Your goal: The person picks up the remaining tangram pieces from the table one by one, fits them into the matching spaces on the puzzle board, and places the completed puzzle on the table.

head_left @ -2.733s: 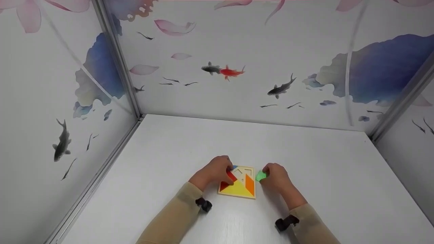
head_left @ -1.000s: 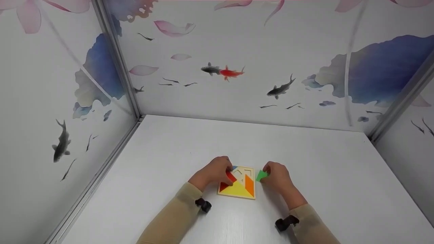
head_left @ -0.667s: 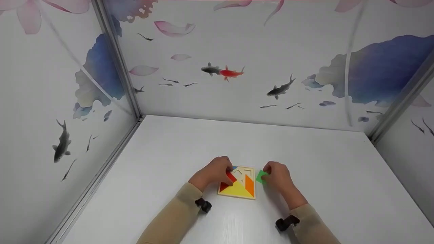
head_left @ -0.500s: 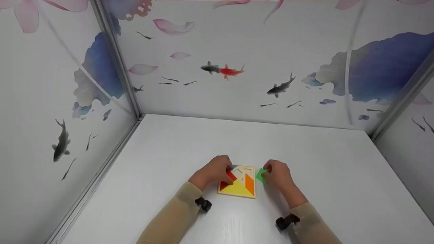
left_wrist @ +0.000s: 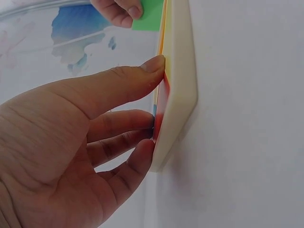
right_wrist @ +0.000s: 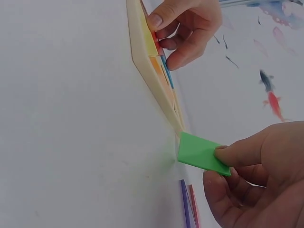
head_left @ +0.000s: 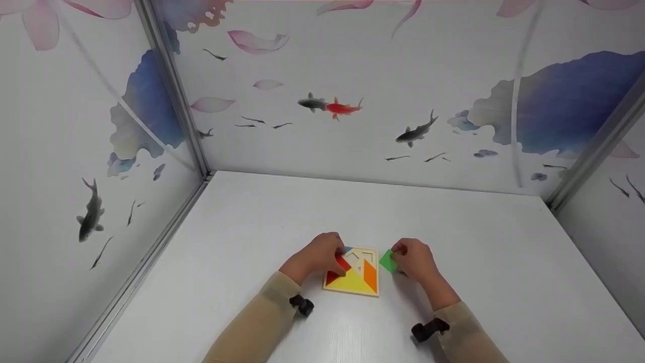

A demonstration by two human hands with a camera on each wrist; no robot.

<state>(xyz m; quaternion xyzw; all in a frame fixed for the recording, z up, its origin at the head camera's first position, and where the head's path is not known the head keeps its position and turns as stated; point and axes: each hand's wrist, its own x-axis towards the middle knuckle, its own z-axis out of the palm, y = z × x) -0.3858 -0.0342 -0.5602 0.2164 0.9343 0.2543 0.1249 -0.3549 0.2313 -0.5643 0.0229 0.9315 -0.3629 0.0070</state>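
A wooden tangram board (head_left: 350, 292) lies on the white table, with yellow, orange, red and blue pieces set in it and bare recesses at its upper right. My left hand (head_left: 322, 254) holds the board at its left side, thumb on the red and yellow area, fingertips by the blue piece (left_wrist: 155, 111). Just right of the board, my right hand (head_left: 414, 259) pinches a flat green four-sided tangram piece (right_wrist: 199, 152) between thumb and fingers. That piece is tilted, and its near corner overlaps the board's corner in the right wrist view.
A purple piece (right_wrist: 185, 204) and a reddish piece (right_wrist: 194, 204) show beside the right hand in the right wrist view; that hand hides them in the head view. White panels printed with fish and petals enclose the table (head_left: 282, 201) at the back and sides.
The green piece has been turned in my right hand's fingers, and more of its face shows now. The right hand has shifted slightly. My left hand and the board stay put.
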